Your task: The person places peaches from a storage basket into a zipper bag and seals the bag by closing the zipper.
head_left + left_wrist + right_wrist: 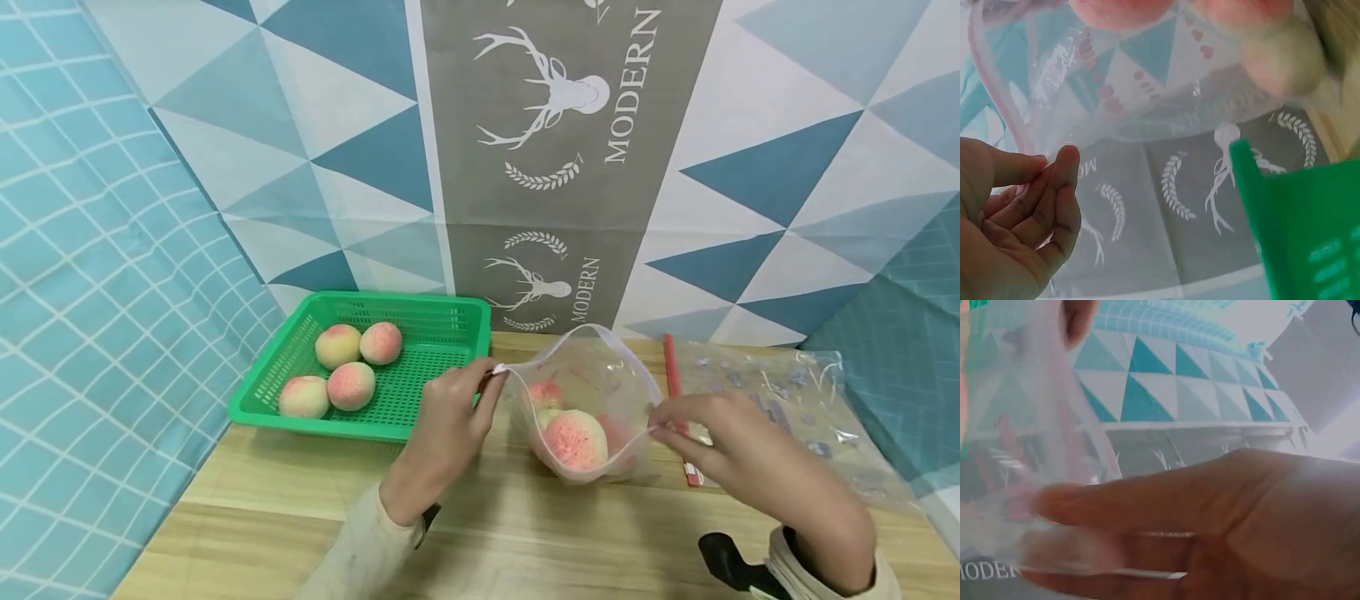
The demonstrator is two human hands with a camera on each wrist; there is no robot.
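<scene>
A clear plastic zip bag (592,367) with several peaches (576,440) inside stands with its mouth spread wide. My left hand (450,417) pinches the bag's left corner near the white zip slider (500,368). On the opposite side, my right hand (723,442) pinches the right edge of the mouth between thumb and fingers. In the left wrist view, thumb and fingertips (1067,164) meet on the bag's rim, with peaches (1285,56) showing through the film. The right wrist view has the thumb (1079,503) pressed on the plastic (1035,412).
A green basket (420,307) holding several peaches (351,386) stands at the left, beside my left hand. To the right lies a flat clear bag (795,408) with a red strip (672,367). A patterned cloth wall (360,100) rises behind the wooden table (510,550).
</scene>
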